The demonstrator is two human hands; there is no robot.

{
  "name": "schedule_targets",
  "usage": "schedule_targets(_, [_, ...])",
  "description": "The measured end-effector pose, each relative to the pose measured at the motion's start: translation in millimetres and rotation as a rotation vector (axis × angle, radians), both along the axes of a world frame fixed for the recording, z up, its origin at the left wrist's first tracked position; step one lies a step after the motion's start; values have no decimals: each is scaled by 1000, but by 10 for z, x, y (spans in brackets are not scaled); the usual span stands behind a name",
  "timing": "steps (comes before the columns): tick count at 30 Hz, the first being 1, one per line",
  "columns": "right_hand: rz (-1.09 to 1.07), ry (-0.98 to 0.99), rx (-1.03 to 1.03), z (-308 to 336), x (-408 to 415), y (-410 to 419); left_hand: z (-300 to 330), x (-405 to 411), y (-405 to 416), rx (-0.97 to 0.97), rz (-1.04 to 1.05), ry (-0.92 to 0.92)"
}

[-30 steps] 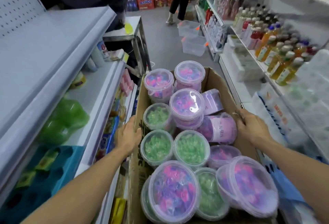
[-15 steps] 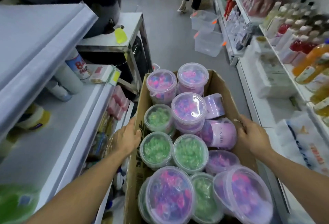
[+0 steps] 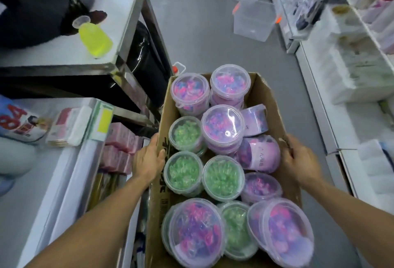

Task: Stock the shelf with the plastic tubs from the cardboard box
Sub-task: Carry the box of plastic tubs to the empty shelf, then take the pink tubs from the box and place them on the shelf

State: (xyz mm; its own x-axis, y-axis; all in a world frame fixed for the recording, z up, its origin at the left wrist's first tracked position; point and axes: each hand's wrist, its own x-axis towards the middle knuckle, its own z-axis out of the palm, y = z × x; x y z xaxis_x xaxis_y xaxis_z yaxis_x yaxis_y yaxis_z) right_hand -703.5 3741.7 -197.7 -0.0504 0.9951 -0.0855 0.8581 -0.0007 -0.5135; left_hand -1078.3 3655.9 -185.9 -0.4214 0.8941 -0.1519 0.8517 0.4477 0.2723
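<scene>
While I hold the cardboard box (image 3: pixel 270 105) over the aisle floor, my left hand (image 3: pixel 149 159) grips its left wall, thumb over the rim, and my right hand (image 3: pixel 298 159) curls round the right wall. Box is brown, open-topped, printed in black on the left side. Plastic tubs inside: round, clear, snap lids. Green-filled tubs (image 3: pixel 222 177): four visible. Pink-and-purple tubs (image 3: pixel 222 126): eight counted, two lying on their sides by the right wall; lower layers hidden. White shelf (image 3: pixel 70 171) at my left, beside the box.
</scene>
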Motion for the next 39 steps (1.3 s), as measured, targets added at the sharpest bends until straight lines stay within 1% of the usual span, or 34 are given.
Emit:
schedule_targets(3, [1, 43, 7, -185, -128, 149, -192, -146, 185, -10, -10, 11])
schedule_targets(9, [-11, 41, -19, -458, -276, 292, -433, -266, 357, -61, -16, 12])
schedule_targets(15, [-35, 55, -121, -596, -264, 281, -573, -314, 346, -63, -20, -11])
schedule_targets(18, [-38, 32, -198, -623, -237, 228, -601, -329, 287, -68, -29, -61])
schedule_targets(22, [26, 8, -294, -552, -230, 247, -612, -339, 259, -97, -32, -63])
schedule_targets(24, [28, -15, -346, -473, -252, 273, -536, -312, 293, -115, 17, -56])
schedule_targets(25, [3, -39, -342, -422, -284, 284, -478, -283, 308, -102, 58, -69])
schedule_targets(26, [-36, -55, -294, -375, -324, 308, -397, -231, 326, -59, 91, -87])
schedule_targets(28, [-94, -28, -89, -245, -462, 428, -198, -88, 412, 87, 82, -150])
schedule_targets(29, [-88, 33, 0, -168, -555, 542, -95, -7, 501, 157, 55, -217])
schedule_targets(30, [-51, 113, 67, -85, -655, 679, 11, 69, 618, 198, 50, -313])
schedule_targets(32, [83, 209, 136, 25, -833, 996, 129, 181, 919, 187, 160, -532])
schedule_targets(34, [203, 213, 136, 84, -984, 1286, 112, 200, 1241, 169, 348, -719])
schedule_targets(35, [246, 216, 102, 80, -1048, 1397, 74, 188, 1371, 156, 426, -782])
schedule_targets(37, [304, 195, 39, 13, -1145, 1548, -2, 175, 1555, 113, 517, -825])
schedule_targets(39, [357, 87, 43, -102, -1198, 1652, -45, 190, 1669, 127, 594, -883])
